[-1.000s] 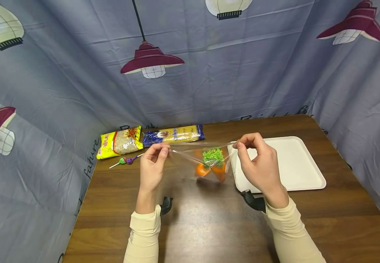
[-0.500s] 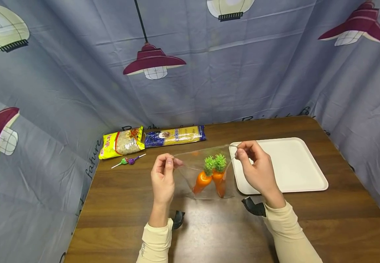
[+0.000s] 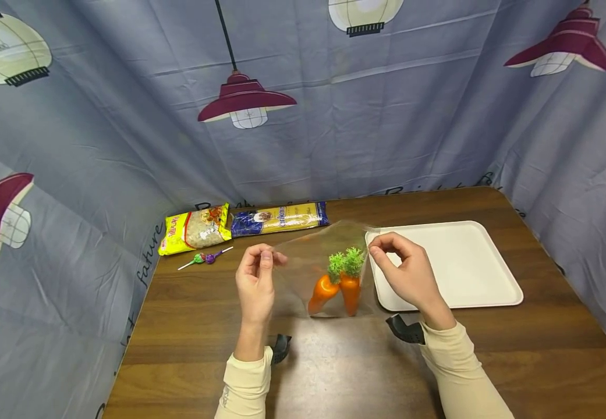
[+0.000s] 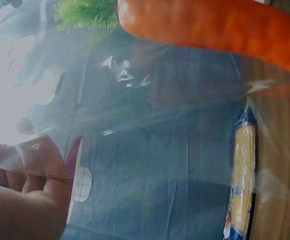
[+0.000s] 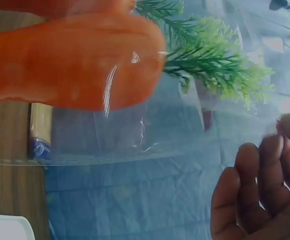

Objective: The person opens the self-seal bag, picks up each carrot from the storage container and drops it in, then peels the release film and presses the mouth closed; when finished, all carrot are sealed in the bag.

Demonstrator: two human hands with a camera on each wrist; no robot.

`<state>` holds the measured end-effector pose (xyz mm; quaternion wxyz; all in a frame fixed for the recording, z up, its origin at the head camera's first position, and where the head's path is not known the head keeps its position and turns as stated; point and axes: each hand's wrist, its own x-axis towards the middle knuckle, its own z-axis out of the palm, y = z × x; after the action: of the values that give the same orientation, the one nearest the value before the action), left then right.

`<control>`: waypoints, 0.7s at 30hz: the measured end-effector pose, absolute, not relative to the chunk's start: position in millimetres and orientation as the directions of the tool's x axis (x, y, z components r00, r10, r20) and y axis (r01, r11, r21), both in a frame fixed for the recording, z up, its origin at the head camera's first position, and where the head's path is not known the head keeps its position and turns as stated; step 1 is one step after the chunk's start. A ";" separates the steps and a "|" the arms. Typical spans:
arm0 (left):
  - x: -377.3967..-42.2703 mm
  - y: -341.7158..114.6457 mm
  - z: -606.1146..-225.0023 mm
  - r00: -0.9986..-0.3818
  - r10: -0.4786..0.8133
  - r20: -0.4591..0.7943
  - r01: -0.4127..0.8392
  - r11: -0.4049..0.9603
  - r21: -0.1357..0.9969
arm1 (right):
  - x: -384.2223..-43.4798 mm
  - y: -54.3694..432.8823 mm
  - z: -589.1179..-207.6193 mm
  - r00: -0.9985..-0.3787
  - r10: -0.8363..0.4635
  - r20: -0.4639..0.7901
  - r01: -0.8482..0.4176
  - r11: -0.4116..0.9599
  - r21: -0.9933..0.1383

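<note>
Head view: left hand (image 3: 257, 286) and right hand (image 3: 407, 270) each pinch the clear plastic bag (image 3: 296, 280). Two carrots (image 3: 350, 293) inside lie at 8 o'clock from the right hand, the nearer one; roots point to 6–7. Left wrist view: one carrot crosses 1 o'clock, hand at 8. Right wrist view: leafy tops (image 5: 212, 62) aim at 3.

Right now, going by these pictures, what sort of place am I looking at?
Probably a small, curtained-off work area indoors, though the wider room is hidden. A lamp-print curtain closes in the back and sides of a wood-grain table, where a white tray lies.
</note>
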<state>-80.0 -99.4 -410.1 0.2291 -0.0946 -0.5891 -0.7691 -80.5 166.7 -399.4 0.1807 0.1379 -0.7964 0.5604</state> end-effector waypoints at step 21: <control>-82.7 -103.0 -425.4 -0.886 -0.129 0.445 0.462 -0.185 0.867 | -83.7 156.2 -400.5 -0.907 0.071 0.414 -0.414 0.022 -0.910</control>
<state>-82.7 -103.0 -425.4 0.1950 -0.1370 -0.6080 -0.7574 -83.7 156.2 -400.5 0.1760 0.1238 -0.6930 0.6881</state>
